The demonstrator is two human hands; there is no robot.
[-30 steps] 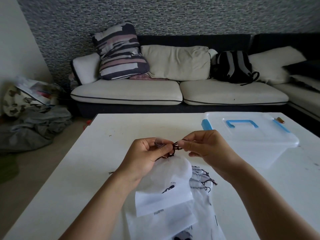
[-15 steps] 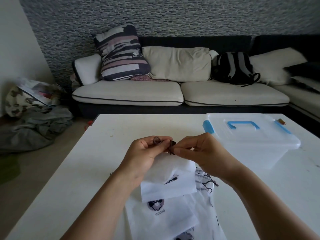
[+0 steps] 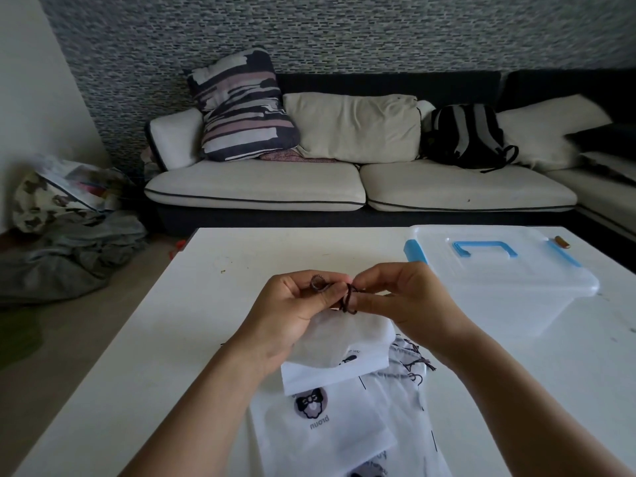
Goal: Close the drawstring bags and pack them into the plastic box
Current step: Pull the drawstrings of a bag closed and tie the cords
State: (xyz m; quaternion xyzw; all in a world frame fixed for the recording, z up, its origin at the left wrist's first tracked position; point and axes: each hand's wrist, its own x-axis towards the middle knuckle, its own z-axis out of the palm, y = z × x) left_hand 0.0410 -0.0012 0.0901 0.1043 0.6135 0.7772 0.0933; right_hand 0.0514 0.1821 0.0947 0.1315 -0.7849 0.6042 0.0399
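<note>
Above the middle of the white table (image 3: 144, 356) I hold a small white drawstring bag (image 3: 344, 352) by its dark brown cord (image 3: 348, 297). My left hand (image 3: 292, 311) pinches one loop of the cord and my right hand (image 3: 406, 301) pinches the other part, fingertips nearly touching. Under the raised bag lies a pile of several more white drawstring bags (image 3: 330, 432) printed with a cartoon face. The clear plastic box (image 3: 509, 297), lid on with blue handle and clips, stands to the right of my right hand.
A small brown object (image 3: 563, 242) lies on the table behind the box. Beyond the table is a sofa (image 3: 261, 191) with cushions and a black backpack (image 3: 468, 136). Clothes and bags (image 3: 69, 228) are heaped on the floor at left.
My hands have closed together on the cord and the held bag has risen slightly, uncovering the printed bag below it.
</note>
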